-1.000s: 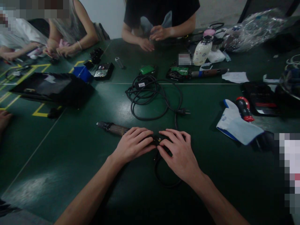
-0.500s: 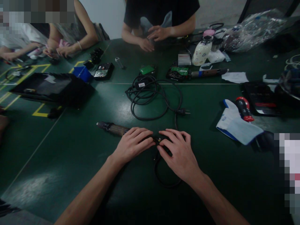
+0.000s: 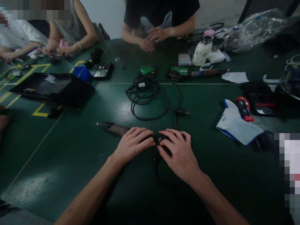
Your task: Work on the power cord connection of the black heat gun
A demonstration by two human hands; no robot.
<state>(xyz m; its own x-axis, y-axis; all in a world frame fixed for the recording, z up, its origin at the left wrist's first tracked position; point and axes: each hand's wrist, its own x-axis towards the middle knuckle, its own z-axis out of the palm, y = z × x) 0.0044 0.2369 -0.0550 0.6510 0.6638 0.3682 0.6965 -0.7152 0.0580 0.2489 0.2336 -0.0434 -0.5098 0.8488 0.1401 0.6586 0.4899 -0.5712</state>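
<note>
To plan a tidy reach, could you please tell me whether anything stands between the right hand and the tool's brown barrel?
Yes, the left hand lies between the right hand and the brown barrel. The coiled cable sits beyond, off that line.

Slim brown-black tool (image 3: 116,129), partly hidden, apparently lying on table (image 3: 70,140).

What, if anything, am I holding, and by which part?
Your left hand covers the end of the brown tool opposite its tip; your right hand curls beside small wires. Fingers hide whether either actually grips.
</note>
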